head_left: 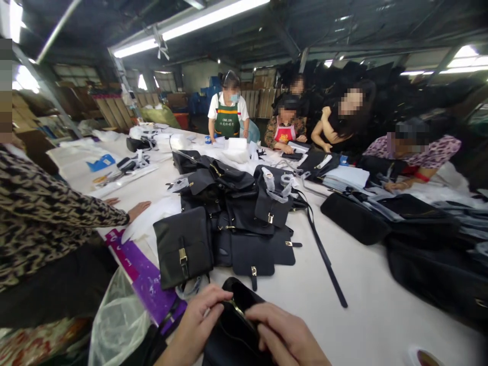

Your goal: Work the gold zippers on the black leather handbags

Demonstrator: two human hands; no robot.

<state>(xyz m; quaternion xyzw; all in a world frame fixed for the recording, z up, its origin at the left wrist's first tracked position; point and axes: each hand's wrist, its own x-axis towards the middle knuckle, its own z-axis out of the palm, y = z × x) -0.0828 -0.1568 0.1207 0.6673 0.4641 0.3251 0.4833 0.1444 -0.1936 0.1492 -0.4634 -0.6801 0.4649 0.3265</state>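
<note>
One open black bag (227, 338) with gold-toned zip (238, 309)

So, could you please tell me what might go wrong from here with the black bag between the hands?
The left hand and right hand are both close to the gold strip at the opening of the black bag; if that is a zip, skin could get nipped. Just beyond, the pile of bags overlaps unevenly, so a nudge might slide one down. The strap trailing across the table could snag.
</note>
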